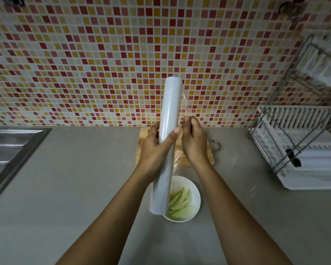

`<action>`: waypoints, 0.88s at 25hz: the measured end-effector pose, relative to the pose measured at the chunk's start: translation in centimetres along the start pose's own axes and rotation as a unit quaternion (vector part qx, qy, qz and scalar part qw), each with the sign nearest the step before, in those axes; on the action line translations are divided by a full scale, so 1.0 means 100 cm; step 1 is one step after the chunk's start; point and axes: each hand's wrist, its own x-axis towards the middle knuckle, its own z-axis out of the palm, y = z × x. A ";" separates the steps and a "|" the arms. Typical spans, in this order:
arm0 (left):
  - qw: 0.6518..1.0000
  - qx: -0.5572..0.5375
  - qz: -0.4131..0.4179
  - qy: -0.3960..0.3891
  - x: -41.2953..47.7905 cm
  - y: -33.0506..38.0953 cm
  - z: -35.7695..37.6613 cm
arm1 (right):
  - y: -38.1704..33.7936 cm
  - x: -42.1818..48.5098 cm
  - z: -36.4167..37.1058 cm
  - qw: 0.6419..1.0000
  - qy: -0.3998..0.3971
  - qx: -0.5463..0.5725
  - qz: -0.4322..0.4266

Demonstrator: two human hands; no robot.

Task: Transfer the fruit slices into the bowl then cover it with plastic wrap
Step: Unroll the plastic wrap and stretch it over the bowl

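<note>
Near the six o'clock side of the grey countertop [84,178], a round white bowl [196,196] sits uncovered, holding pale green fruit slices [180,201] that lie heaped in long, curved wedges toward its right half. Its left part is hidden behind the long white roll of plastic wrap [167,134], which is held nearly upright above it, tilted slightly so the top end leans toward one o'clock and the bottom end hangs over the bowl's nine o'clock edge. The left hand [155,148] is wrapped closed around the middle of the roll, thumb across the front. The right hand [194,140], just at the roll's three o'clock side, pinches the loose edge of the clear film [184,101] between thumb and fingertips; a narrow strip of film stands away from the roll above and below that pinch. At twelve o'clock from the bowl, mostly hidden by both hands, lies a light wooden cutting board [208,159] with a metal loop handle [216,145] at its three o'clock end. A steel sink [13,148] occupies the counter at nine o'clock, and a white dish rack with a wire frame [304,150] stands at three o'clock. Behind everything runs a mosaic wall of red, yellow and cream tiles [103,54].
</note>
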 end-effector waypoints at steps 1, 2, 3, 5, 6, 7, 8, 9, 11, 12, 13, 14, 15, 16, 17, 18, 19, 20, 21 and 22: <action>1.000 0.014 -0.005 0.002 0.000 -0.003 0.001 | 0.005 -0.001 -0.002 1.000 0.000 -0.008 0.003; 1.000 0.024 -0.017 0.008 -0.001 -0.008 0.002 | 0.011 -0.001 -0.005 1.000 -0.001 -0.016 0.005; 0.999 0.031 -0.032 0.014 -0.001 -0.011 0.002 | 0.017 -0.002 -0.007 1.000 -0.001 -0.024 0.009; 0.997 0.033 -0.060 0.025 -0.001 -0.021 0.004 | 0.028 -0.005 -0.012 0.999 0.001 -0.034 0.024; 0.997 0.027 -0.073 0.029 -0.001 -0.026 0.005 | 0.034 -0.006 -0.014 0.999 0.004 -0.037 0.032; 0.996 0.019 -0.086 0.029 -0.003 -0.030 0.005 | 0.040 -0.008 -0.015 0.998 0.006 -0.041 0.040; 0.995 0.010 -0.100 0.027 -0.004 -0.033 0.005 | 0.045 -0.010 -0.017 0.998 0.005 -0.046 0.048; 0.993 0.000 -0.114 0.026 -0.005 -0.036 0.004 | 0.050 -0.012 -0.019 0.997 0.004 -0.051 0.058; 0.991 -0.017 -0.131 0.018 -0.006 -0.042 0.003 | 0.061 -0.015 -0.023 0.995 0.002 -0.065 0.076; 0.991 -0.024 -0.132 0.010 -0.006 -0.045 0.003 | 0.066 -0.016 -0.026 0.994 0.003 -0.073 0.081; 0.991 -0.024 -0.130 -0.001 -0.007 -0.047 0.003 | 0.070 -0.017 -0.028 0.993 0.003 -0.078 0.084; 0.991 -0.016 -0.131 -0.010 -0.007 -0.049 0.004 | 0.074 -0.019 -0.031 0.993 0.002 -0.081 0.088; 0.990 -0.002 -0.143 -0.017 -0.009 -0.051 0.005 | 0.079 -0.021 -0.033 0.992 -0.002 -0.085 0.095; 0.986 0.009 -0.168 -0.020 -0.011 -0.054 0.009 | 0.085 -0.023 -0.036 0.990 -0.007 -0.089 0.106; 0.981 0.014 -0.192 -0.025 -0.014 -0.057 0.013 | 0.091 -0.027 -0.039 0.989 -0.014 -0.090 0.117; 0.978 0.017 -0.207 -0.030 -0.018 -0.061 0.018 | 0.098 -0.032 -0.041 0.988 -0.020 -0.089 0.126; 0.976 0.028 -0.212 -0.037 -0.023 -0.064 0.022 | 0.104 -0.037 -0.044 0.987 -0.026 -0.087 0.134; 0.975 0.047 -0.212 -0.043 -0.027 -0.068 0.025 | 0.111 -0.043 -0.047 0.986 -0.028 -0.088 0.141; 0.974 0.069 -0.212 -0.042 -0.028 -0.073 0.027 | 0.116 -0.048 -0.050 0.984 -0.027 -0.092 0.151; 0.972 0.094 -0.214 -0.039 -0.029 -0.078 0.028 | 0.122 -0.052 -0.053 0.982 -0.023 -0.096 0.162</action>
